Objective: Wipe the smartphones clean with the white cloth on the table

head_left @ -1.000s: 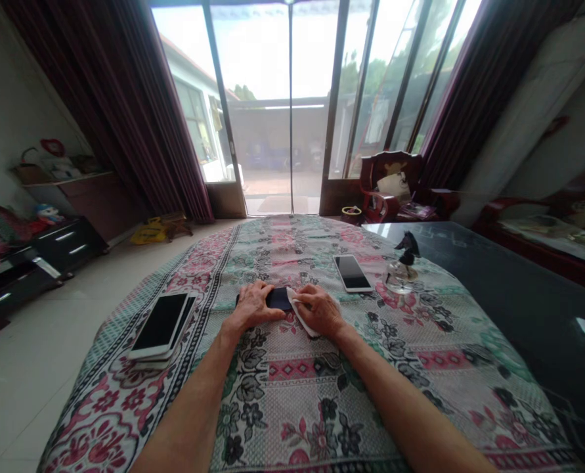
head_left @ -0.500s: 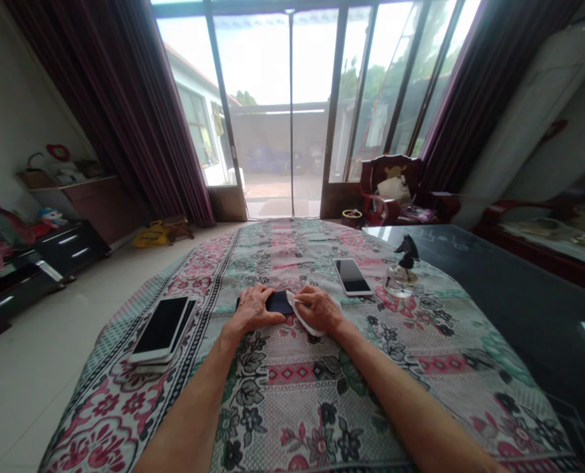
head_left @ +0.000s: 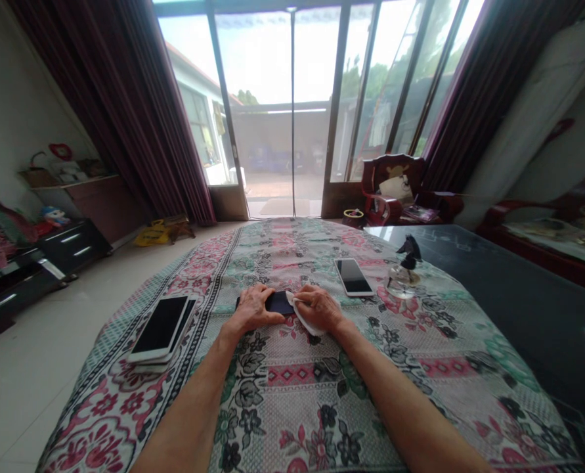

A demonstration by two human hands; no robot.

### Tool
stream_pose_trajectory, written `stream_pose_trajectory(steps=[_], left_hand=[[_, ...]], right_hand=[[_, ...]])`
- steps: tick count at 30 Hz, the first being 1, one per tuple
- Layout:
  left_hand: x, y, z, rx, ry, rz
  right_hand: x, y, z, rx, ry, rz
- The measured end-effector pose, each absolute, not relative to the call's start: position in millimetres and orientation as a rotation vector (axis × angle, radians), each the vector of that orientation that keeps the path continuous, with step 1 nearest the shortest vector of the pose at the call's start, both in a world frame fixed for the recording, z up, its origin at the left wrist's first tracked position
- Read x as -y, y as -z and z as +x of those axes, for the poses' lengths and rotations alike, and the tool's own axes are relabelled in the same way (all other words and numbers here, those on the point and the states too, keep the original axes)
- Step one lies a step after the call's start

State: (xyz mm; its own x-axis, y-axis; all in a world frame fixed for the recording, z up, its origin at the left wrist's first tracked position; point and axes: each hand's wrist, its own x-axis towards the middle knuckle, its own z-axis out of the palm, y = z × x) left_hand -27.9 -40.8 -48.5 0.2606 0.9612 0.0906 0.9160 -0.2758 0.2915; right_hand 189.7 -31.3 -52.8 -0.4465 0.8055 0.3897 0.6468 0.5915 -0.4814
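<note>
A dark phone [head_left: 279,302] lies flat on the patterned tablecloth, partly covered at both ends. My left hand [head_left: 255,307] grips its left end, thumb along the near edge and fingers over the far side. In my right hand [head_left: 318,307] is a bunched white cloth [head_left: 308,325], pressed against the phone's right end. Beyond my right hand a white-framed phone [head_left: 353,277] lies screen up. Off to the left, a white tablet [head_left: 159,328] rests on a stack of similar devices.
A clear spray bottle with a black head [head_left: 405,276] stands on the tablecloth [head_left: 292,394] at the right. Beside the cloth-covered table is a dark glossy tabletop [head_left: 499,295]. A carved wooden chair [head_left: 390,190] stands near the glass doors.
Almost nothing differs. Both hands stay at the phone, the right one with the cloth at its right end; the view has shifted very slightly.
</note>
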Motion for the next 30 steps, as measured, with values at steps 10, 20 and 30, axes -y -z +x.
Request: stream_pose_trajectory(steps=[10, 20, 30], left_hand=[[42, 46, -28, -1.716, -0.452, 2.339], [40, 48, -31, -1.659, -0.476, 2.37], [41, 45, -29, -1.664, -0.465, 2.369]], right_hand=[[16, 65, 197, 1.63, -0.379, -1.321], [21, 66, 191, 1.867, -0.355, -1.261], [23, 63, 189, 2.209, -0.293, -1.119]])
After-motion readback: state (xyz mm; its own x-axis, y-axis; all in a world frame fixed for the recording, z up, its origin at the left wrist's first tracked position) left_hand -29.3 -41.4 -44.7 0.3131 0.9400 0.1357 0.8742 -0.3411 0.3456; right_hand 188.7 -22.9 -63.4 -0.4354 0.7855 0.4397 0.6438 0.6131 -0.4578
